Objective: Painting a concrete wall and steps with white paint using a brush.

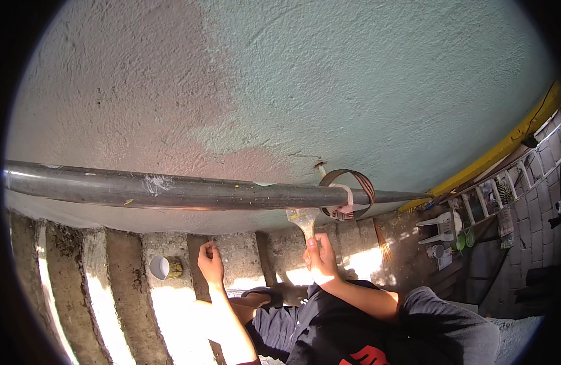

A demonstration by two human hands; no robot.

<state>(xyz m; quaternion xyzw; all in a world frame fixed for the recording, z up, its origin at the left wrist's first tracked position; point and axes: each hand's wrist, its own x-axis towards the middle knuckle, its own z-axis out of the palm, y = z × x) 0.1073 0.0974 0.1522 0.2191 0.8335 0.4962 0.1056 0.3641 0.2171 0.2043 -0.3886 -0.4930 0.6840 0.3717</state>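
My right hand [320, 261] grips the handle of a paintbrush [304, 220], its upper end against or behind the underside of a metal handrail pipe [216, 191]; the bristles are hidden. My left hand [210, 263] is raised over the concrete steps with its fingers curled, and nothing shows in it. Lower left of that hand, a paint-stained can [173, 267] with white inside sits on a step. A coiled strap [371, 182] loops around the pipe to the right of the brush. Behind the pipe, the rough wall [308, 91] shows pinkish and pale green paint.
Concrete steps [121, 264] run along the wall's foot. At the right are a ladder [481, 200], a white plastic chair [440, 227], green plastic dishes [467, 238] and a broom [382, 242]. A yellow band [495, 157] edges the wall.
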